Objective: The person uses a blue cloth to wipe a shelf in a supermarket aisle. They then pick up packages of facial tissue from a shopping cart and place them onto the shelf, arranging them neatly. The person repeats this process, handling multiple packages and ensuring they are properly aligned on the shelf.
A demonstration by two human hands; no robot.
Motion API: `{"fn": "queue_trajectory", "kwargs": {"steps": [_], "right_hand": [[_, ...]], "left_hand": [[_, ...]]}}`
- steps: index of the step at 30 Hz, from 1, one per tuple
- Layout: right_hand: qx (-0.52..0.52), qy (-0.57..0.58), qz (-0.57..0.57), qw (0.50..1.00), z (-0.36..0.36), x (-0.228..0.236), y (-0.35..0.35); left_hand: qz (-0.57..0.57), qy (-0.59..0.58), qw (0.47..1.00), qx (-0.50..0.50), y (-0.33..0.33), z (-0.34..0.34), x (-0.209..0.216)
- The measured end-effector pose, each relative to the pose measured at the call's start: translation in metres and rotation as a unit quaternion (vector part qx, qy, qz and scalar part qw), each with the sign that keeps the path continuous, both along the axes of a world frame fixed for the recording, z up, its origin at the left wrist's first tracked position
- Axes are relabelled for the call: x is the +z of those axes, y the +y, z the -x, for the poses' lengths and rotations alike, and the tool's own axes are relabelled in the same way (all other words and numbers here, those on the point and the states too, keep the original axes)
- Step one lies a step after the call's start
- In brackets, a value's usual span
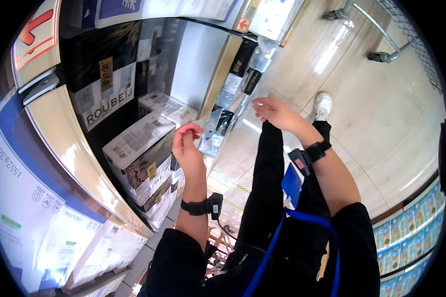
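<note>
My left hand [187, 146] is raised beside the stacked tissue packs, its fingers curled in toward the thumb. My right hand [278, 115] hangs over the floor at the shelf's end, fingers bent and drawn together. Between the two hands shows some clear, shiny plastic film [212, 132], close to the left fingertips. Whether either hand pinches it I cannot make out. Left of my left hand, black-and-white tissue packs [138, 141] lie stacked in a shelf bay. Smaller wrapped black-and-white packs [231, 89] stand in the neighbouring bay, just left of my right hand.
Large white-and-blue packs [25, 198] fill the shelf at the left, behind a cream shelf edge [79, 153]. A metal cart [381, 34] on casters stands at upper right. A display rack [411, 227] curves along the lower right. A blue lanyard [302, 215] hangs before me.
</note>
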State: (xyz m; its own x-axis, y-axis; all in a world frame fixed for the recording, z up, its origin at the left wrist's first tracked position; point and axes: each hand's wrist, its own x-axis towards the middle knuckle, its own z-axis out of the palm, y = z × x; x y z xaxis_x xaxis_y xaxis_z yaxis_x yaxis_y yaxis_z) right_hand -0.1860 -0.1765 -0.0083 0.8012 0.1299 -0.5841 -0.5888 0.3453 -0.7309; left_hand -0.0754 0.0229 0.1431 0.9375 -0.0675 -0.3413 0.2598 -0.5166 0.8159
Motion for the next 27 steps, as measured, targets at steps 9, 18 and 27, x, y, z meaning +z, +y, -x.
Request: {"fn": "queue_trajectory", "kwargs": {"steps": [9, 18, 27], "right_hand": [[-0.06, 0.05, -0.087, 0.993, 0.014, -0.007, -0.038], [-0.168, 0.091, -0.112, 0.975, 0.05, -0.043, -0.079], [-0.062, 0.145, 0.02, 0.987, 0.091, -0.017, -0.076]], "left_hand": [[-0.069, 0.047, 0.995, -0.046, 0.029, 0.041, -0.007], [-0.013, 0.221, 0.975, -0.032, -0.004, 0.118, -0.054], [0.0, 0.263, 0.963, 0.053, 0.017, 0.168, -0.037]]}}
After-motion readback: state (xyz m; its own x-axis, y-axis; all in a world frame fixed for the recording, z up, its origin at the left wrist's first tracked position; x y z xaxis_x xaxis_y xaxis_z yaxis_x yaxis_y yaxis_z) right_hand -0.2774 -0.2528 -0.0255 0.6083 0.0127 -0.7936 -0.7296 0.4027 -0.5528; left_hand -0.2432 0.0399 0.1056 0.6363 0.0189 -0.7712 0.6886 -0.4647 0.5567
